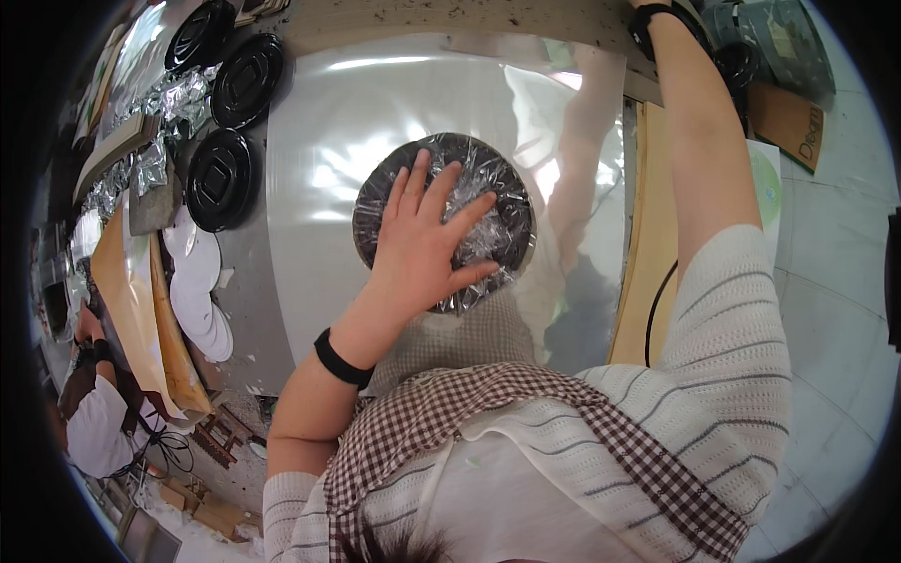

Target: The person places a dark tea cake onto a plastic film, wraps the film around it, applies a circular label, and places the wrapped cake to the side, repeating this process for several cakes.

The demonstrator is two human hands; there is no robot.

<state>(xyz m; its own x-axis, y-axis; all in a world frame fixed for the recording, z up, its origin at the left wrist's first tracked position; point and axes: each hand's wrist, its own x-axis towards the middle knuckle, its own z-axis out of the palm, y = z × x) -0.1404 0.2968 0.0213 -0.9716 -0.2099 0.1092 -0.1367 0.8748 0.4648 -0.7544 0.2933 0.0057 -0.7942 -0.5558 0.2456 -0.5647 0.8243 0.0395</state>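
My left hand point(433, 225), fingers spread, lies flat on a round black object wrapped in crinkled clear plastic film point(510, 211). The object rests on a large sheet of shiny clear film point(324, 246) spread over the table. My right arm reaches out to the top right, past the sheet's edge. Its wrist, with a black band, shows at the picture's top rim, while the hand itself is nearly all cut off, so what it touches cannot be told.
Black round plastic lids point(219, 179), crumpled silvery film point(179, 98), a grey block point(155, 200) and white paper discs point(200, 310) lie at left. A brown cardboard piece point(785, 127) and a grey bucket point(781, 42) stand top right. Another person point(98, 422) is at lower left.
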